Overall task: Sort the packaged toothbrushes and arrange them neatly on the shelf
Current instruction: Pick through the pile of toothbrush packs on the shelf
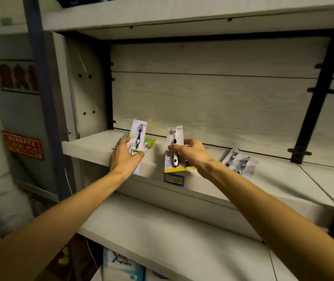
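My left hand (124, 156) grips a white packaged toothbrush with a dark brush (138, 135), held upright over the left end of the pale wooden shelf (273, 179). A green-and-yellow pack (149, 142) lies on the shelf just behind it. My right hand (190, 152) pinches a second pack, white with a yellow bottom edge and a black-and-white brush (174, 151), upright at the shelf's front edge. To the right, a small pile of toothbrush packs (240, 161) lies flat on the shelf, apart from both hands.
A blue-and-yellow price label (173, 179) sticks to the shelf's front face below the right hand. Another shelf board (182, 246) runs underneath, and one overhead (182, 15). Black brackets (312, 110) stand at the right. Blue-packaged goods (123, 266) sit low down. A red sign (23, 145) hangs at left.
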`<action>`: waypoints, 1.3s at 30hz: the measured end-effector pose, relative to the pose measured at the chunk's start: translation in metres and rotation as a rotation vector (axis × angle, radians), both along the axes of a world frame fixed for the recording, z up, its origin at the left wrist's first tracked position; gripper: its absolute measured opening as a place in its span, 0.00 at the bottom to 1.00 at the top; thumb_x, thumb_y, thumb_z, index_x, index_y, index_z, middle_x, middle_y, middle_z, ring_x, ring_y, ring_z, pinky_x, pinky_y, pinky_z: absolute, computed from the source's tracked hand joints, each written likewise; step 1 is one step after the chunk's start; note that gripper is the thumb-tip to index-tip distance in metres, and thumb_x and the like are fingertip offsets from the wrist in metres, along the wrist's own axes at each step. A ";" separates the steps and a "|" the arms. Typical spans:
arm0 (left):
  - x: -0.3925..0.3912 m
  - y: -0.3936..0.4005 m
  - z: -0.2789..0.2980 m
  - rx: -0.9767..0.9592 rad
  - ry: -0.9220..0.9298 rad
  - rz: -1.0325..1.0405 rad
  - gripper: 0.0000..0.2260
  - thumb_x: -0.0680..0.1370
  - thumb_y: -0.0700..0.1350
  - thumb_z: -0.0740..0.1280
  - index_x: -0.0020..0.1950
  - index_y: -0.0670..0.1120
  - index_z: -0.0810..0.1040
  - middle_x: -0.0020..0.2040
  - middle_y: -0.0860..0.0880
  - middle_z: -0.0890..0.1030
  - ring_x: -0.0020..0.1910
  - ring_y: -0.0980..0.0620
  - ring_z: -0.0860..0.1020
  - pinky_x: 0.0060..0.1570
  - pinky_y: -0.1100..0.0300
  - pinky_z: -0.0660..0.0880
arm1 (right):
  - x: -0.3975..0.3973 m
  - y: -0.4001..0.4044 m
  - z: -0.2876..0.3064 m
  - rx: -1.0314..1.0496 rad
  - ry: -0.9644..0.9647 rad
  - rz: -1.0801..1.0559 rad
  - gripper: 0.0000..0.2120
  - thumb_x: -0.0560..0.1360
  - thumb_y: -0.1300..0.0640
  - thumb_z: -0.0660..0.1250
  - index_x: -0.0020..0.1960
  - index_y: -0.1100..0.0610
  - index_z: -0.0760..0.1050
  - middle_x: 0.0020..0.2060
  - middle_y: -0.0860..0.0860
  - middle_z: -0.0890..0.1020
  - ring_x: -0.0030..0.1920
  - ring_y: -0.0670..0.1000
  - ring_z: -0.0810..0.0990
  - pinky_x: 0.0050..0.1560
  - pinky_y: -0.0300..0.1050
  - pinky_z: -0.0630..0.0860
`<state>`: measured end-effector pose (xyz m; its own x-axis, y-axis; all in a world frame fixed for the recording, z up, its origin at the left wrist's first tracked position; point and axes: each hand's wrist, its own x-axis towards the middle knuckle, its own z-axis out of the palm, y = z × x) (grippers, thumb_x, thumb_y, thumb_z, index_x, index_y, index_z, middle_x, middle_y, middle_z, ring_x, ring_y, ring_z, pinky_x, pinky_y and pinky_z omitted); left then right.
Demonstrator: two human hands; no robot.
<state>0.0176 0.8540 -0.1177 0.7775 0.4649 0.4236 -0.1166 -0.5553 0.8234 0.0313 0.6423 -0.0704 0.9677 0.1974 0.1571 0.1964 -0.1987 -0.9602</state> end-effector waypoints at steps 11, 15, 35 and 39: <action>0.101 0.041 0.025 0.201 -0.050 -0.135 0.19 0.73 0.45 0.74 0.63 0.52 0.77 0.61 0.51 0.80 0.56 0.49 0.79 0.53 0.59 0.76 | 0.112 0.045 0.013 -0.656 -0.197 -0.259 0.16 0.71 0.46 0.73 0.47 0.60 0.79 0.44 0.57 0.84 0.46 0.58 0.83 0.46 0.52 0.81; 0.133 0.029 0.016 0.099 -0.049 -0.299 0.17 0.72 0.40 0.74 0.59 0.51 0.77 0.58 0.45 0.81 0.47 0.43 0.82 0.33 0.57 0.82 | 0.120 0.038 -0.002 -0.824 -0.266 -0.311 0.25 0.74 0.34 0.66 0.51 0.58 0.77 0.56 0.61 0.80 0.58 0.62 0.76 0.56 0.51 0.75; 0.117 -0.094 0.035 -0.058 0.129 -0.897 0.20 0.74 0.44 0.75 0.64 0.50 0.75 0.57 0.53 0.78 0.52 0.47 0.82 0.44 0.53 0.81 | 0.021 -0.085 -0.028 -0.823 -0.305 -0.835 0.22 0.74 0.43 0.67 0.66 0.49 0.76 0.62 0.51 0.80 0.65 0.57 0.72 0.60 0.50 0.72; 0.099 -0.129 0.028 -0.025 0.252 -0.958 0.22 0.74 0.43 0.74 0.66 0.47 0.73 0.57 0.45 0.81 0.51 0.45 0.83 0.42 0.57 0.77 | 0.001 -0.100 -0.038 -1.115 -0.122 -0.641 0.34 0.71 0.33 0.68 0.73 0.44 0.69 0.72 0.50 0.71 0.72 0.58 0.66 0.69 0.55 0.65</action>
